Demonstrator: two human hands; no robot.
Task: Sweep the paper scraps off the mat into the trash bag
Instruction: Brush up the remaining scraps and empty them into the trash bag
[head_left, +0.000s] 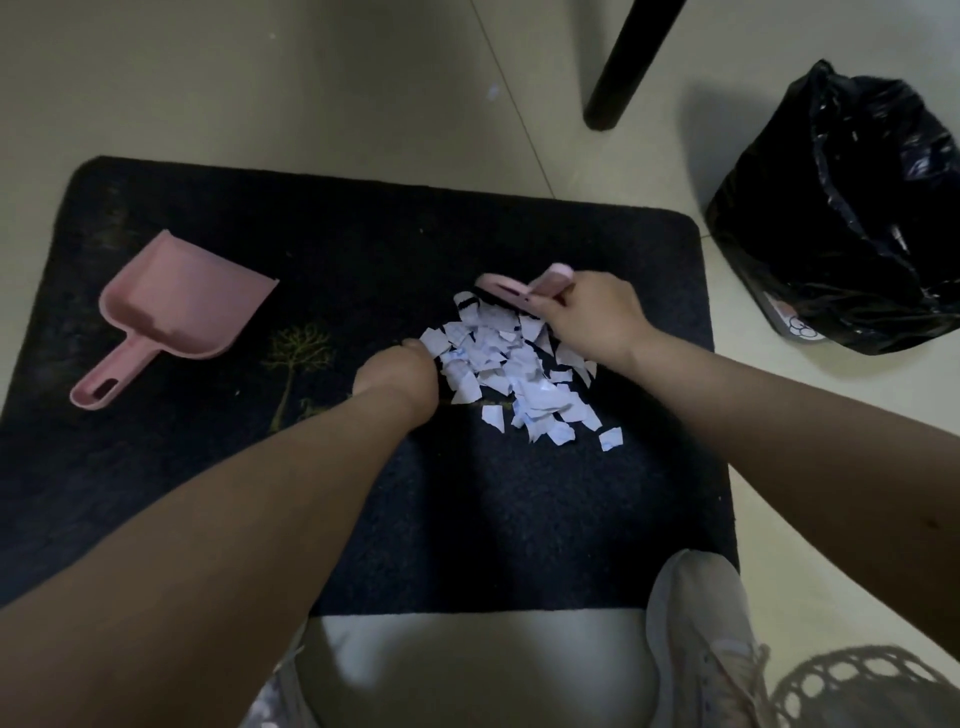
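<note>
Right hand (592, 317) grips a pink brush (524, 288); left hand (397, 376), fingers hidden, touches unreadably scribbled paper scraps (514, 379).

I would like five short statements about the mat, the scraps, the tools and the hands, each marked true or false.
1. The pink dustpan lies on the mat, left of the paper scraps. True.
2. The right hand holds a pink brush at the far edge of the scraps. True.
3. The left hand grips the dustpan handle. False: it rests beside the pile, apart from the dustpan.
4. The scraps are already in the trash bag. False: they lie piled on the mat.
5. The trash bag stands on the mat. False: it stands on the floor, off the mat's right corner.
</note>
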